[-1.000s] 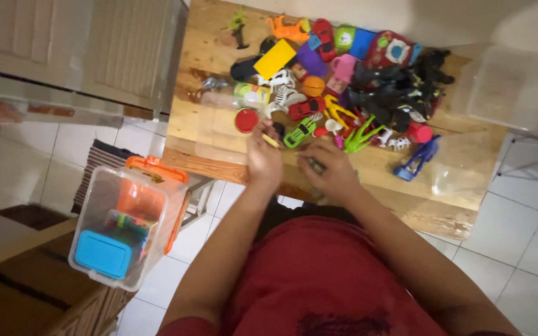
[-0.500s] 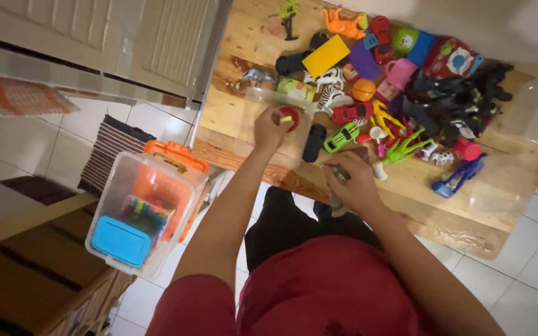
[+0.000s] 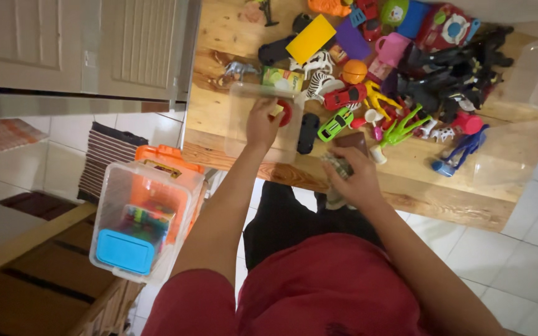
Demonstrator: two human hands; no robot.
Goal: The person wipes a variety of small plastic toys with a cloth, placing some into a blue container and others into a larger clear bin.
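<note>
Small yellow toy piece (image 3: 276, 110): pinched at the fingertips of the left hand (image 3: 261, 124), which is closed around it over the clear plastic container (image 3: 244, 127) standing on the near left part of the wooden bench (image 3: 219, 37). A round red disc (image 3: 286, 114) sits just beside the fingertips, seen within the container outline; whether it lies inside cannot be told.

The right hand (image 3: 356, 180) rests at the near edge of the bench, fingers curled around a small dark greenish toy (image 3: 339, 165). A dark brown flat piece (image 3: 351, 142) lies just beyond its fingers.

Outward from the hands, a black toy car (image 3: 308, 132) lies beside the container, with a green toy car (image 3: 334, 124) and a red toy car (image 3: 344, 97) next to it. Further back are a zebra figure (image 3: 317, 81), an orange ball (image 3: 354, 71), a yellow rectangular block (image 3: 310, 38) and a purple block (image 3: 351, 41). A green plastic figure (image 3: 403, 129) and a blue plastic toy (image 3: 459, 152) lie to the right, with a heap of black figures (image 3: 456, 74) behind them.

On the left, below bench level, stands a clear storage bin (image 3: 147, 218) with an orange lid behind it and a blue box (image 3: 122, 251) inside.
</note>
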